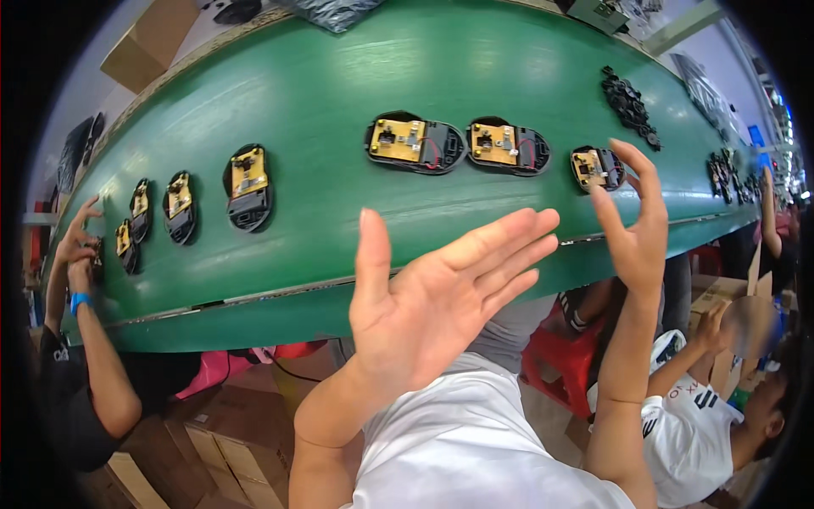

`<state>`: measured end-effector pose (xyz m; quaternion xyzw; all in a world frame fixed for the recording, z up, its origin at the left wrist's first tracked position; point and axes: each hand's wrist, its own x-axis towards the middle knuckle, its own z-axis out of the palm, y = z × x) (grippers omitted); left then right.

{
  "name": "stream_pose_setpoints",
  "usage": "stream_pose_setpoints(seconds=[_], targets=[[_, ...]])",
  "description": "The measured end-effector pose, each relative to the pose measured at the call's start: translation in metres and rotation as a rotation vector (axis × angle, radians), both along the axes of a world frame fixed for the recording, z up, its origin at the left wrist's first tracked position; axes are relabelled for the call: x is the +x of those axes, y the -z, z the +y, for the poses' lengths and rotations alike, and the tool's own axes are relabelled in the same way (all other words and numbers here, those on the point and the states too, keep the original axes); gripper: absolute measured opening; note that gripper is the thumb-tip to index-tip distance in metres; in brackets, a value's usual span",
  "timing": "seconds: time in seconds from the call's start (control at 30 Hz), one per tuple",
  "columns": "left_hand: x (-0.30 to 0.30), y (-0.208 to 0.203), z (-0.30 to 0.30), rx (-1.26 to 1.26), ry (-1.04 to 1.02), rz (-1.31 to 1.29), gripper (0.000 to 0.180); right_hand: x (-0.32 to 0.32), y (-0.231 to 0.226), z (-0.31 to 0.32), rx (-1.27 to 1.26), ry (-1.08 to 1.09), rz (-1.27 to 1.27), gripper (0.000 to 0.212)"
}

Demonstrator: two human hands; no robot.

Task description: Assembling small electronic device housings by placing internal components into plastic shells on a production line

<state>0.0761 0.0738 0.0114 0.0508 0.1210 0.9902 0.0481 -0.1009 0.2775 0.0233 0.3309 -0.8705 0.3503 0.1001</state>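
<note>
My left hand [424, 305] is in the middle, raised in front of the table's near edge. Its palm shows, the fingers are stretched out and the thumb stands apart; nothing is in it. Farther right, my right hand [636, 225] curves its spread thumb and finger around an open computer mouse base [593, 168], the thumb tip overlapping its lower edge. The hand looks open; contact is hard to make out. Ahead of my left hand lie two more mouse bases, a left one [411, 142] and a right one [507, 146], end to end, with yellow circuit boards and red wires showing.
Several mouse bases [248, 188] lie along the left of the green table [314, 93]. A co-worker's hands [79, 242] are at the far left. Dark small parts [629, 106] are piled at the right. Another person [695, 416] sits at lower right near a red stool [560, 360].
</note>
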Motion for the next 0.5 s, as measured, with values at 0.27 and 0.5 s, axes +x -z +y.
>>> stream_pose_setpoints(seconds=[0.27, 0.5], targets=[[-0.002, -0.007, 0.001, 0.074, -0.025, -0.110, 0.107, -0.024, 0.009, 0.035, 0.040, 0.118, -0.010, 0.051], [0.000, -0.056, 0.004, -0.861, 0.209, 0.318, 0.023, -0.083, 0.019, 0.051, 0.001, 0.155, 0.082, 0.048]])
